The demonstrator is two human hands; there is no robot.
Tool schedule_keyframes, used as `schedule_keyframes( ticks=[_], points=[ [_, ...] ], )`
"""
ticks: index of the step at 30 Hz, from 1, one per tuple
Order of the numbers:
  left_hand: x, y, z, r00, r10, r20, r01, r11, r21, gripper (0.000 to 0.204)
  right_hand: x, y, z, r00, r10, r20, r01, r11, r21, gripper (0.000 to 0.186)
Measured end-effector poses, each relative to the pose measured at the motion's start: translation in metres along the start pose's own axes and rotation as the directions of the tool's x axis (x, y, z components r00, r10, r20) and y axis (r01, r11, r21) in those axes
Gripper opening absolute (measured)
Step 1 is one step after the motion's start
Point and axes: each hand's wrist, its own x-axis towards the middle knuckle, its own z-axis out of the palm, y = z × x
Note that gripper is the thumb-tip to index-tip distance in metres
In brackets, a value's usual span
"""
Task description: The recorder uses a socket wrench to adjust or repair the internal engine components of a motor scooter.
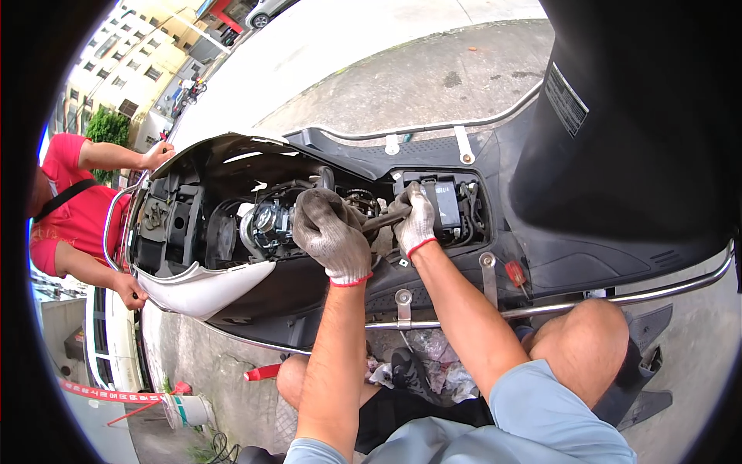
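Observation:
A motor scooter (pixel 541 255) lies on its side with its panels off and its inner parts bare. My left hand (pixel 331 232), in a dirty grey work glove, grips into the open engine bay beside a round silver part (pixel 263 220). My right hand (pixel 416 220), gloved too, holds a dark tool handle (pixel 380 221) that points toward my left hand. A black box-shaped part (pixel 447 203) sits just right of my right hand. What my left fingers close on is hidden.
Another person in a red shirt (pixel 73 220) stands at the left and holds the scooter's rear with both hands. A red-handled screwdriver (pixel 516 274) rests on the black body panel. A chrome rail (pixel 556 308) runs above my knees. A white bucket (pixel 184 410) stands on the concrete.

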Motion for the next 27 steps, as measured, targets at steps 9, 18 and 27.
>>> schedule_keyframes(
  ticks=[9,18,27],
  points=[
    [0.013,0.008,0.011,0.993,-0.050,0.106,0.053,0.998,-0.027,0.034,0.007,0.001,-0.001,0.993,-0.062,-0.098,0.061,0.998,-0.007,0.029],
    [0.040,0.005,0.025,0.979,-0.119,0.166,0.123,0.992,-0.013,0.036,0.003,-0.001,0.005,0.989,-0.042,-0.142,0.038,0.999,-0.031,0.032],
    [0.042,0.004,0.024,0.981,-0.106,0.161,0.113,0.993,-0.036,0.037,-0.001,0.002,0.009,0.984,-0.048,-0.172,0.045,0.999,-0.019,0.032]
  ],
)
